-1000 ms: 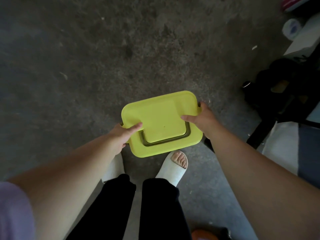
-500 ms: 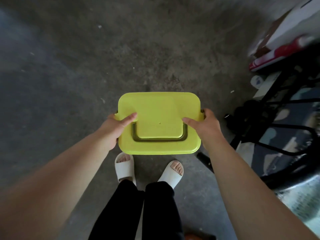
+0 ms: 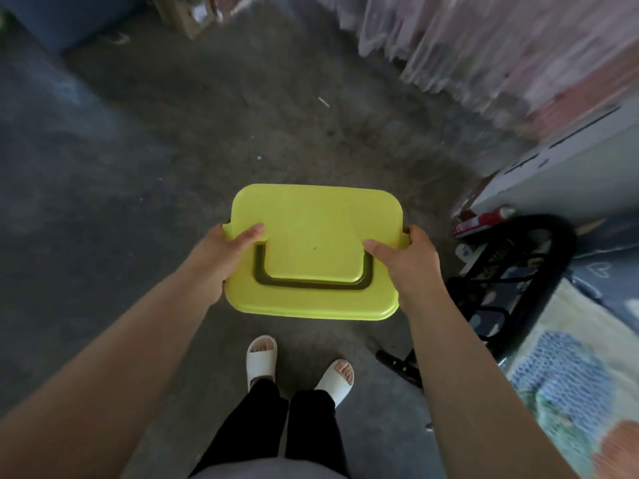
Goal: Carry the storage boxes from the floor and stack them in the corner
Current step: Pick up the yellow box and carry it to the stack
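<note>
A storage box with a yellow-green lid [image 3: 313, 236] and a dark folded handle set into the lid is held in the air in front of me, above the concrete floor. My left hand [image 3: 221, 257] grips its left edge, thumb on top of the lid. My right hand [image 3: 411, 259] grips its right edge the same way. The fingers of both hands are hidden under the box. The box body below the lid is hidden from view.
My two feet in white slides [image 3: 261, 357] stand below the box. A black metal frame [image 3: 511, 271] and a patterned mat [image 3: 567, 375] lie at the right. A pale curtain [image 3: 484, 46] hangs at the upper right, and a cardboard box [image 3: 193, 15] stands far ahead.
The view has swung round and lifted: a curtain, a cardboard box and a white cabinet have come into sight. The box stays held between both hands and now sits level.
</note>
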Action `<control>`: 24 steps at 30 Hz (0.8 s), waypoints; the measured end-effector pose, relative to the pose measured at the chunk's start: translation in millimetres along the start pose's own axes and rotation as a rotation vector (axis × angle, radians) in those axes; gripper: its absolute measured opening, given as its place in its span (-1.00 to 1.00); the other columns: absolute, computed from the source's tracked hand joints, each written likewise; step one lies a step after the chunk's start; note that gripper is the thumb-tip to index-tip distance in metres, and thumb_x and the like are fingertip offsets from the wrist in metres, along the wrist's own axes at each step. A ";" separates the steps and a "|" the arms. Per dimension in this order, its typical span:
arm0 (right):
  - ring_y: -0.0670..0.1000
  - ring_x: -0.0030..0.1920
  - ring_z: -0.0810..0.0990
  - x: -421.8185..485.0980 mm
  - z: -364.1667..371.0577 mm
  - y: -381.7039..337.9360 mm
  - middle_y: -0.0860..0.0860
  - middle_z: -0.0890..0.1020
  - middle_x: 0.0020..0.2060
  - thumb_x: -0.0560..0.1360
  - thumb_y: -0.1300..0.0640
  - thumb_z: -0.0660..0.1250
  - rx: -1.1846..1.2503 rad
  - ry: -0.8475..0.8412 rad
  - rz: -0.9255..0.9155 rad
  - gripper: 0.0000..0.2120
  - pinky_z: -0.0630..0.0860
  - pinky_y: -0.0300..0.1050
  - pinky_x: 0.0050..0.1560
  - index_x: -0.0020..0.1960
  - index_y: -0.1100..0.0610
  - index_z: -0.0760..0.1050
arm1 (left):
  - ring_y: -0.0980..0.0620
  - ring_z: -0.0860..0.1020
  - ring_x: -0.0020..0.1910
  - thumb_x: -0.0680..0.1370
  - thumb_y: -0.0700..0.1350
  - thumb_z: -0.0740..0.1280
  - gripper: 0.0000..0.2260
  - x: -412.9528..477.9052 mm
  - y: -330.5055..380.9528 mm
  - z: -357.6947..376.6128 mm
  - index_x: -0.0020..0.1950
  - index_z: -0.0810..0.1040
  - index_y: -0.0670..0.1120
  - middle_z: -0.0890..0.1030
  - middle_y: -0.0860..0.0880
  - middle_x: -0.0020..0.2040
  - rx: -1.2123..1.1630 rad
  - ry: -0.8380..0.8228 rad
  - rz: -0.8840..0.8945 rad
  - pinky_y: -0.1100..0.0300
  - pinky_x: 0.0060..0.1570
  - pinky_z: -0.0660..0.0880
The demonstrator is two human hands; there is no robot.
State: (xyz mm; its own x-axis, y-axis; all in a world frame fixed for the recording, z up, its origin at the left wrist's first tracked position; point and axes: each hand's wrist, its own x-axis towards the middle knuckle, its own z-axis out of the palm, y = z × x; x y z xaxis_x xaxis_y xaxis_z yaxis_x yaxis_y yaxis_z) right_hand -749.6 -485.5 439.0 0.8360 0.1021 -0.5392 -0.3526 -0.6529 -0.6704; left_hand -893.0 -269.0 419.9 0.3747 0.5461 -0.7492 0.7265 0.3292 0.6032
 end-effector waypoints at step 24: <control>0.18 0.23 0.48 -125.7 91.1 -279.0 0.12 0.44 0.32 0.39 0.10 0.46 -0.063 -0.594 -0.602 -0.36 0.43 0.24 0.24 0.41 0.09 0.31 | -0.13 0.58 0.08 0.51 0.00 0.37 -0.54 -190.3 42.7 -230.8 0.38 0.42 -0.07 0.60 -0.11 0.18 -0.708 0.426 0.194 -0.06 0.03 0.53</control>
State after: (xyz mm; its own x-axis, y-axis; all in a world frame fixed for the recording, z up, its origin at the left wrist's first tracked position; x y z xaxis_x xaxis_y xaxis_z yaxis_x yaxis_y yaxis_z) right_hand -794.7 -247.8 647.4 0.5073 0.8116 -0.2898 0.1204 -0.3997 -0.9087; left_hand -1066.2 -181.1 651.4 0.1034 0.8393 -0.5337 0.0867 0.5269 0.8455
